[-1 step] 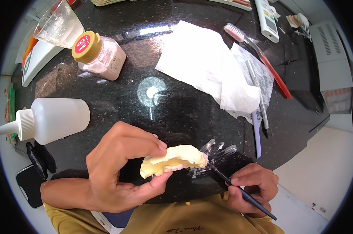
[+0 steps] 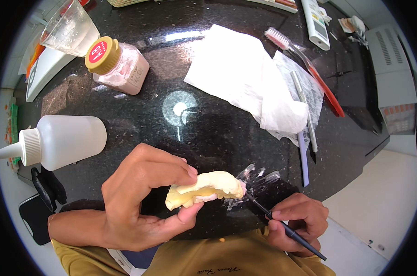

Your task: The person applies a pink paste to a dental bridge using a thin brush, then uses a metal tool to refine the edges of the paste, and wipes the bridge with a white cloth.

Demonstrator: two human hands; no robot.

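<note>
My left hand (image 2: 148,202) pinches a pale yellow dental cast (image 2: 204,184) between thumb and fingers, with small white tooth shapes along its lower side and pink material (image 2: 242,188) at its right end. My right hand (image 2: 296,221) grips a slim black hand tool (image 2: 301,241), whose thin tip touches or lies very near that pink material. Behind the cast's right side, clear glossy smears (image 2: 268,177) mark the dark speckled worktop (image 2: 148,124).
At left are a white squeeze bottle (image 2: 70,140), yellow-lidded jar (image 2: 125,73), clear cup (image 2: 70,27) and phone (image 2: 33,218). Behind are white tissues (image 2: 231,73), a red-handled brush (image 2: 328,96), lilac tool (image 2: 304,165), silver tool (image 2: 309,124) and white handheld device (image 2: 315,23).
</note>
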